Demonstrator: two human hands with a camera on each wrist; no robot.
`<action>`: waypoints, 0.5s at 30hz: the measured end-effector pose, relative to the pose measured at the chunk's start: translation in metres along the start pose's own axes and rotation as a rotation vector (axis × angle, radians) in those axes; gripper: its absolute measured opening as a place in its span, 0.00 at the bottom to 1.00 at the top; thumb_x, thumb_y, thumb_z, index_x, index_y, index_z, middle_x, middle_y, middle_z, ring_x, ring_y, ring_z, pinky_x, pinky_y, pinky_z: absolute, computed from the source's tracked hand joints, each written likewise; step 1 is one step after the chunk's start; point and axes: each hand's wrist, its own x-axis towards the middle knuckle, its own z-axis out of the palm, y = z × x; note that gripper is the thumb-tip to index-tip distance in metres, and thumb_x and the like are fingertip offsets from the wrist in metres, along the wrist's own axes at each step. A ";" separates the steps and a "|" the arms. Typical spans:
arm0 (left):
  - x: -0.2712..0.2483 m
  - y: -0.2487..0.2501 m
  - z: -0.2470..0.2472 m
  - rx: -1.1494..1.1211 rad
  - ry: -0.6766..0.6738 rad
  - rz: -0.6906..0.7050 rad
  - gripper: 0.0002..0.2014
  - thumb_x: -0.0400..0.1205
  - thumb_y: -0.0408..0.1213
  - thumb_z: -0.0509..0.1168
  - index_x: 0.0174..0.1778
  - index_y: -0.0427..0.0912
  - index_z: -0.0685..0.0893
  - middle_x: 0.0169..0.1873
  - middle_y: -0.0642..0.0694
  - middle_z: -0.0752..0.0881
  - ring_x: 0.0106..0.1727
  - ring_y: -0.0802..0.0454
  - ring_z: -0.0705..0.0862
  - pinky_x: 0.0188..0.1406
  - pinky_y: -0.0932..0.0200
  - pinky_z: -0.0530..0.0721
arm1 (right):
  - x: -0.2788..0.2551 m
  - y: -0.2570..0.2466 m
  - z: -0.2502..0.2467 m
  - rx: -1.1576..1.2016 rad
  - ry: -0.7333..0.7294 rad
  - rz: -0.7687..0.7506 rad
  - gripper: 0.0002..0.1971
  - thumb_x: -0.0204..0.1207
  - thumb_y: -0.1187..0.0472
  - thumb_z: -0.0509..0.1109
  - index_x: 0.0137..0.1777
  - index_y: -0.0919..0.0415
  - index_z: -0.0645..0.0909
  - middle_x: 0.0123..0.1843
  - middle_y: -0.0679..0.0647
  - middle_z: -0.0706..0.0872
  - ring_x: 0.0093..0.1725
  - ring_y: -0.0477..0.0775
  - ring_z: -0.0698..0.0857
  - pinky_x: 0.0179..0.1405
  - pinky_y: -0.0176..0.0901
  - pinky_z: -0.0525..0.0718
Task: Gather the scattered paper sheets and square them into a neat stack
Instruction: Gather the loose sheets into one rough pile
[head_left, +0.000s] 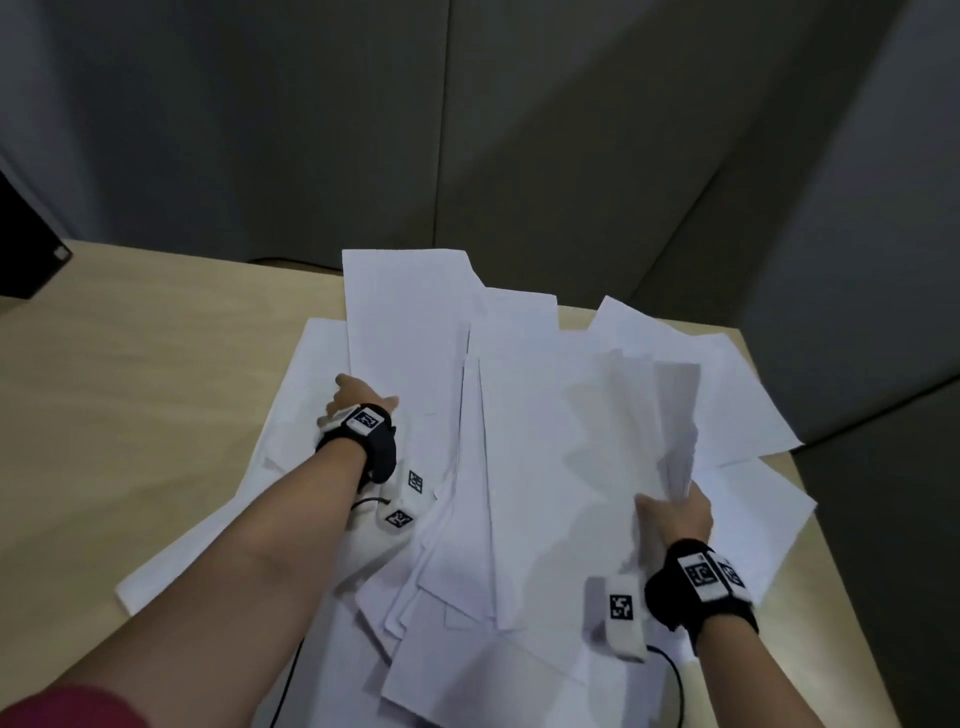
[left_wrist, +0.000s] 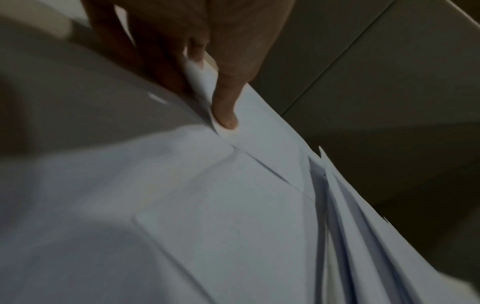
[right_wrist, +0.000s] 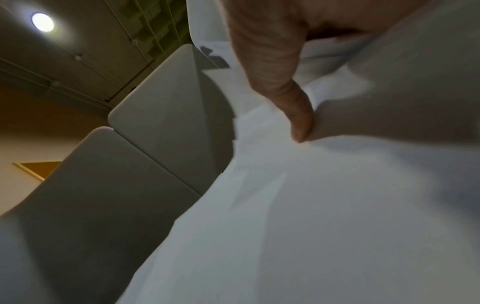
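From the head view, a spread of plain white paper sheets (head_left: 519, 441) lies fanned and overlapping across the pale wood-grain tabletop (head_left: 130, 389), reaching from its far edge down toward the person's body; grey partition panels (head_left: 571, 130) rise behind the table, and a dark flat object (head_left: 26, 249) sits at the far left; the left hand (head_left: 358, 392) rests among the sheets on the left side of the spread, its fingers hidden under paper, while a black wrist strap with a white coded marker (head_left: 363, 421) wraps the wrist; the right hand (head_left: 675, 512) grips a lifted bundle of white sheets (head_left: 675, 426) at its near corner, the bundle standing up off the spread, and a second black strap with white coded markers (head_left: 701, 582) sits on that wrist; a dark red sleeve (head_left: 62, 706) shows at the lower left corner. From the left wrist view, the left hand's thumb (left_wrist: 226, 115) presses down on top of a sheet edge while fingers (left_wrist: 161, 67) curl beneath it, pinching the paper; layered sheet edges fan off to the right. From the right wrist view, the right thumb (right_wrist: 291, 98) clamps onto white paper that fills the lower right, with the grey panels and a round ceiling light (right_wrist: 43, 21) behind; the picture is blurred.
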 end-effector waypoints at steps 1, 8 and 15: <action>0.000 0.000 0.001 -0.028 -0.025 0.038 0.31 0.75 0.40 0.71 0.69 0.32 0.66 0.68 0.31 0.77 0.69 0.34 0.76 0.69 0.42 0.74 | -0.007 0.000 0.000 -0.002 0.000 0.013 0.18 0.71 0.74 0.68 0.61 0.73 0.77 0.47 0.62 0.80 0.44 0.59 0.78 0.44 0.43 0.74; -0.010 -0.020 -0.019 0.114 -0.328 0.148 0.31 0.73 0.35 0.74 0.71 0.31 0.73 0.70 0.39 0.78 0.70 0.39 0.77 0.72 0.50 0.75 | 0.003 0.003 -0.024 0.236 -0.013 0.109 0.16 0.72 0.73 0.70 0.59 0.77 0.76 0.37 0.63 0.83 0.33 0.59 0.81 0.17 0.30 0.75; -0.056 -0.055 0.001 0.390 -0.640 0.282 0.31 0.71 0.33 0.76 0.68 0.36 0.73 0.66 0.41 0.80 0.65 0.42 0.80 0.63 0.54 0.78 | 0.027 0.012 -0.032 0.322 -0.041 0.183 0.08 0.74 0.68 0.71 0.35 0.65 0.75 0.13 0.46 0.80 0.13 0.44 0.79 0.13 0.25 0.71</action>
